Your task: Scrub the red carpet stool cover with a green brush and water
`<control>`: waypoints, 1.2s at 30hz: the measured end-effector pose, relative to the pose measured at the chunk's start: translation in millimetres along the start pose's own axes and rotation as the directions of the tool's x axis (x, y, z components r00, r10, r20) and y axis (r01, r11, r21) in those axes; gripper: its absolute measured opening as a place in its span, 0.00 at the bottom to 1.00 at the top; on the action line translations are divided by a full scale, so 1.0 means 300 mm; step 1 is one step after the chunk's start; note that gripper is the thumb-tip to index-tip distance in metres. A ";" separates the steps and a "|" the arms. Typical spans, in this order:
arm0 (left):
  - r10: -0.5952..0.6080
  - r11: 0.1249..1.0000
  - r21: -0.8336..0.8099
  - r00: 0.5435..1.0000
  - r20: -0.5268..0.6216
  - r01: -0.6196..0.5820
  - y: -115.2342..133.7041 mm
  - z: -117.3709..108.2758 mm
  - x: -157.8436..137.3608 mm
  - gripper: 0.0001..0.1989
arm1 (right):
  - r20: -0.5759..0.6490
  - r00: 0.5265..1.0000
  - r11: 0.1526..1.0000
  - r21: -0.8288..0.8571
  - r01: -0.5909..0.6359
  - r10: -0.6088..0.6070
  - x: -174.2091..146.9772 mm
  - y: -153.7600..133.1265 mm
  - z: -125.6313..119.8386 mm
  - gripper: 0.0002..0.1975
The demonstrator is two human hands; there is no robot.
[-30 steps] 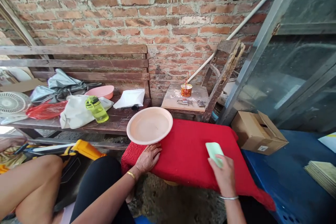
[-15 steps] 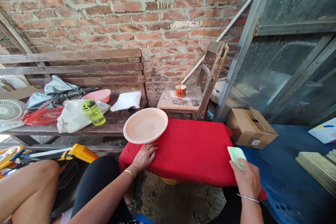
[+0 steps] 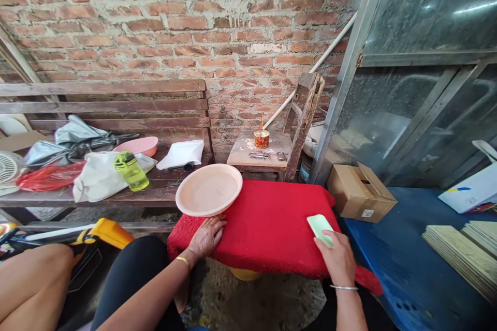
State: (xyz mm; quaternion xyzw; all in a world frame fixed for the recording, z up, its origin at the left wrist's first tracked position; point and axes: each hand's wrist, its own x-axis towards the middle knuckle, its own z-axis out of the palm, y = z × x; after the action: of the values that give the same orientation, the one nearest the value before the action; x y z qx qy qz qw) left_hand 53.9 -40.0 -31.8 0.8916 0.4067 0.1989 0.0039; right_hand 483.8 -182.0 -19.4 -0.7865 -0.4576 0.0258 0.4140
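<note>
My left hand (image 3: 208, 236) lies flat on the red cloth (image 3: 267, 222), its fingers stretched out close to the rim of a shallow cream basin (image 3: 208, 190). Whether the fingertips touch the basin is hard to tell. In my right hand (image 3: 338, 257) is a pale green, flat rectangular piece with rounded corners (image 3: 320, 227), gripped between thumb and fingers above the right part of the cloth. Its exact kind does not show. The basin stands upright at the cloth's left end, with nothing distinct inside it.
A cardboard box (image 3: 361, 192) and stacked pale sheets (image 3: 462, 258) rest on a blue table (image 3: 392, 264) at right. Behind, a wooden chair (image 3: 256, 161) bears an incense pot (image 3: 261, 139) and padlocks. A bench at left carries a green bottle (image 3: 132, 171) and bags. Another person's legs (image 3: 37, 282) are at lower left.
My right hand has moved left with the pale green piece, from the cloth's right edge to over the cloth. My left hand stays by the basin. The view has shifted slightly right.
</note>
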 end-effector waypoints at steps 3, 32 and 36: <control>-0.002 1.000 -0.008 1.000 -0.004 0.002 0.004 -0.003 0.000 0.17 | -0.212 0.956 0.972 -0.071 -0.223 0.204 0.012 0.113 -0.077 0.24; -0.016 0.999 -0.031 1.000 -0.020 0.015 0.029 -0.021 -0.002 0.17 | 0.080 0.988 0.986 0.106 0.126 -0.134 0.105 -0.160 0.168 0.25; -0.017 1.000 -0.010 1.000 -0.015 0.017 0.037 -0.026 0.001 0.17 | 0.104 0.984 0.989 0.062 0.137 -0.143 0.129 -0.146 0.182 0.26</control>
State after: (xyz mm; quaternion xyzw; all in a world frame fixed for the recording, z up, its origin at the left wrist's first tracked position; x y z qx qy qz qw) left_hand 59.3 -48.5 -22.6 0.8866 0.4133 0.2075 0.0072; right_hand 452.6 -108.7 -12.5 -0.7384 -0.5325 0.0515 0.4106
